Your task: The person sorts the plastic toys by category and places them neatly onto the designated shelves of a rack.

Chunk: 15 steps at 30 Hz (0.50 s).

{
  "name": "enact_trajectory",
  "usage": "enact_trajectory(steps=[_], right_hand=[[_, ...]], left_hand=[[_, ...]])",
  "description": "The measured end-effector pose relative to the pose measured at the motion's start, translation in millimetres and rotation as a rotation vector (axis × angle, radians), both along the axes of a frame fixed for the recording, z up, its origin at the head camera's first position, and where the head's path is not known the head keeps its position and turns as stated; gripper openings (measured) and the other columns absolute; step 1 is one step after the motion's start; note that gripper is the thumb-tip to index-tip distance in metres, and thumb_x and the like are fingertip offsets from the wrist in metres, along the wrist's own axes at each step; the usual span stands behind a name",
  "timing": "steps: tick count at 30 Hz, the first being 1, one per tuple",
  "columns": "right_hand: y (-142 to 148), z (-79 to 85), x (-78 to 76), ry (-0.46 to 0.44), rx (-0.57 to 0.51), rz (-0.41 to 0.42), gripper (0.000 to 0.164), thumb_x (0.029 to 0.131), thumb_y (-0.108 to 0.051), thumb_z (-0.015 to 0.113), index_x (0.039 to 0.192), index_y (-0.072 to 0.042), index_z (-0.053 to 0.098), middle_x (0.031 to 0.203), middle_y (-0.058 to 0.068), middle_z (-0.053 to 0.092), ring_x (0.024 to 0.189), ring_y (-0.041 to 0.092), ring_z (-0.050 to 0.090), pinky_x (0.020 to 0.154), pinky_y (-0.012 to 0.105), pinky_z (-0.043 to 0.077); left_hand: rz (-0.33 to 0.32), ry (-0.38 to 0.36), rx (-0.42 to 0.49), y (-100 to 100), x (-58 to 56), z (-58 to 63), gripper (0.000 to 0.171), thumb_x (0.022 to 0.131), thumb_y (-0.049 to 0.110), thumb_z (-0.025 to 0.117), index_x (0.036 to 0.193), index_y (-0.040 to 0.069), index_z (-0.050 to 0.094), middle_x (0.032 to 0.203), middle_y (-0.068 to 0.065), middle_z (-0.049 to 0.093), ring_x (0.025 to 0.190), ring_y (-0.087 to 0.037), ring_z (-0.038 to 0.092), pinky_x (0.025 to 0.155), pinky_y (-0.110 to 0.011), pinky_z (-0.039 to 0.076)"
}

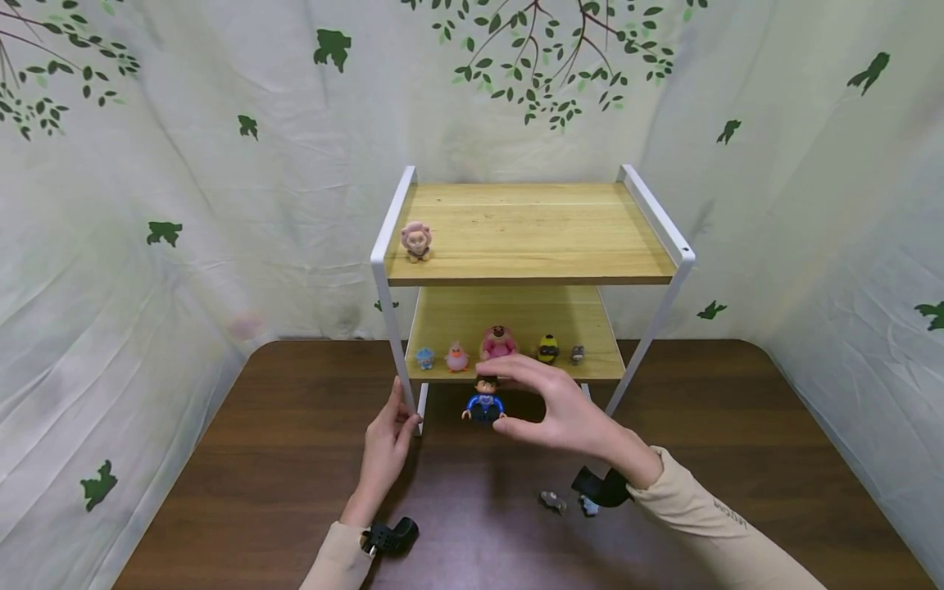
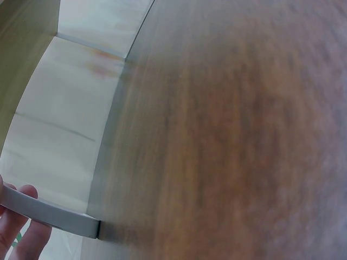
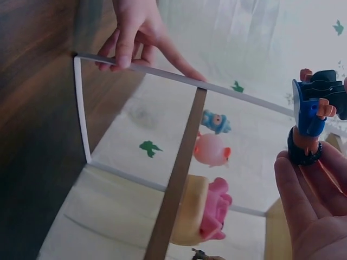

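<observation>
My right hand [image 1: 564,406] pinches a small toy figure [image 1: 484,405] with dark hair and a blue jacket between thumb and fingers, in front of the middle shelf's front edge. In the right wrist view, fingertips meet the head of the toy figure [image 3: 309,119]. At the left of the two-tier shelf rack [image 1: 531,280], my left hand [image 1: 385,447] grips the white front leg [image 1: 394,328] low down, near the table. The left wrist view shows fingers [image 2: 38,238] around that white bar [image 2: 59,216].
Along the lower shelf stand a blue figure [image 1: 424,358], a pink chick [image 1: 456,357], a pink bear [image 1: 498,342], a yellow-black toy [image 1: 548,349] and a small grey toy [image 1: 577,354]. A pink lion-like toy [image 1: 416,242] stands on top. Small toys [image 1: 551,501] lie by my right wrist.
</observation>
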State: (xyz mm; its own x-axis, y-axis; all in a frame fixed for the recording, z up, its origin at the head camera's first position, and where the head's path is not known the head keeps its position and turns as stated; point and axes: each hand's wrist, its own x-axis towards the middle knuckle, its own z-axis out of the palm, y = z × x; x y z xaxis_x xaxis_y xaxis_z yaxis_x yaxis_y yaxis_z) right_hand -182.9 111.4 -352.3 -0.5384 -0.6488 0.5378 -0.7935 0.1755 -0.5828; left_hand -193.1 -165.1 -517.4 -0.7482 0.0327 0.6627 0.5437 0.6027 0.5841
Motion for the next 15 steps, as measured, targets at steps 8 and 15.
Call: enact_trajectory(steps=[8,15], right_hand=[[3,11.5,-0.1,0.008,0.002,0.000,0.054,0.082,-0.013,0.074,0.131,-0.003,0.055,0.132,0.005,0.055,0.119,0.019,0.052,0.096,0.035,0.045],[6,20.9,-2.2,0.039,-0.004,0.007,0.053,0.083,-0.013,0.072,0.132,-0.004,0.055,0.132,0.006,0.055,0.120,0.020,0.052,0.097,0.037,0.044]], left_hand=[[0.002,-0.017,0.004,0,0.9,1.4,0.079,0.082,-0.010,0.068,0.147,0.006,0.025,0.078,-0.008,0.056,0.067,-0.017,0.059,0.060,-0.033,0.056],[0.002,-0.013,0.004,0,1.3,1.8,0.082,0.082,-0.010,0.068,0.149,0.008,0.024,0.078,-0.007,0.056,0.066,-0.016,0.059,0.059,-0.032,0.056]])
